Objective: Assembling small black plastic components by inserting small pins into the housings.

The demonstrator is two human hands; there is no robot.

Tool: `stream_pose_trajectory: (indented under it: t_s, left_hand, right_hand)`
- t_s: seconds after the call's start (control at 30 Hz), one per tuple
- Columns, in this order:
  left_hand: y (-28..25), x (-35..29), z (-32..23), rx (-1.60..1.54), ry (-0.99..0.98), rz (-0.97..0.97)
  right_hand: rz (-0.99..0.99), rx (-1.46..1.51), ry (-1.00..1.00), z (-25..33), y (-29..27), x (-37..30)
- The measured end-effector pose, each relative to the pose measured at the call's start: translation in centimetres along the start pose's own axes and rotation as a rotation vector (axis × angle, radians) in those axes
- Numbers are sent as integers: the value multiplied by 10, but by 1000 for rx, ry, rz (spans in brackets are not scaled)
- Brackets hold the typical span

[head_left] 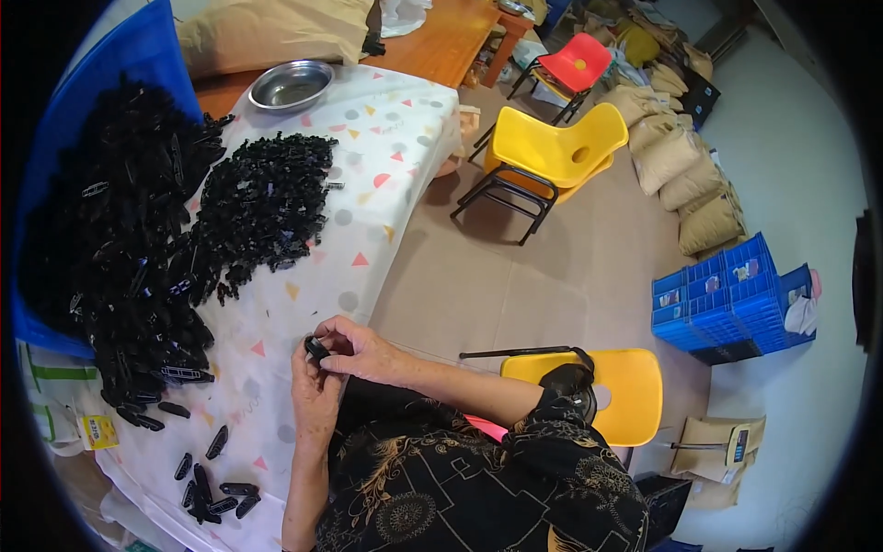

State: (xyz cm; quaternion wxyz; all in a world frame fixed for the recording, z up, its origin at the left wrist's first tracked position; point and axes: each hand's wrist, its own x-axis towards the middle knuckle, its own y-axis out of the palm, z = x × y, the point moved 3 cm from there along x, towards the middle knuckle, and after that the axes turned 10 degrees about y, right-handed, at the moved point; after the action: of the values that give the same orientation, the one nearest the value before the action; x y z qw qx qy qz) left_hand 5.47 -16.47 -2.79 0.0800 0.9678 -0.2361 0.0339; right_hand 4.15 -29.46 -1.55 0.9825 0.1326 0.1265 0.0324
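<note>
A white patterned tablecloth [294, 317] covers the working surface, its far stretch reaching a brown wooden table [460, 41]. At the person's left a blue plastic bin [147, 46] lies tilted on its side, its mouth toward the cloth, and a large heap of elongated black plastic pieces [120, 221] spills out of it. Just beside this, to its right, sits a smaller heap of finer black parts [267, 198], its edge touching the big one; past its far end stands a round steel bowl [292, 83]. Nearer the body, a loose cluster of elongated pieces [202, 492] lies apart from both heaps, close to a small yellow box [99, 431].

Judged by the piles, most of the work appears left: the large heap is plentiful, the cluster holds only a handful, and one piece is being handled. Whether the cluster is finished or waiting cannot be told.

The left hand [313, 386] grasps a small black piece [316, 348] in bent fingers, above the cloth's near edge; the right hand [363, 351] meets it, thumb and fingertips pinching the same piece
</note>
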Motion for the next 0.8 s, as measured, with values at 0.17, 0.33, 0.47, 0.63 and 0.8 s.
stream_pose_trajectory:
  t_s: [0.17, 0.33, 0.47, 0.63, 0.8]
  left_hand:
    - [2, -4, -2, -124, -35, -39]
    - [-5, -13, -7, 31, 28, -71]
    - [-14, -34, -13, -17, 77, -164]
    - [-48, -58, -26, 149, 82, -346]
    - [-88, -71, -45, 155, 37, -380]
  right_hand:
    - [72, 44, 121, -1, 4, 4]
    - [38, -69, 179, -1, 13, 2]
    - [144, 111, 219, -6, 34, 0]
    - [328, 84, 221, -16, 79, 17]
    - [421, 23, 211, -18, 104, 40]
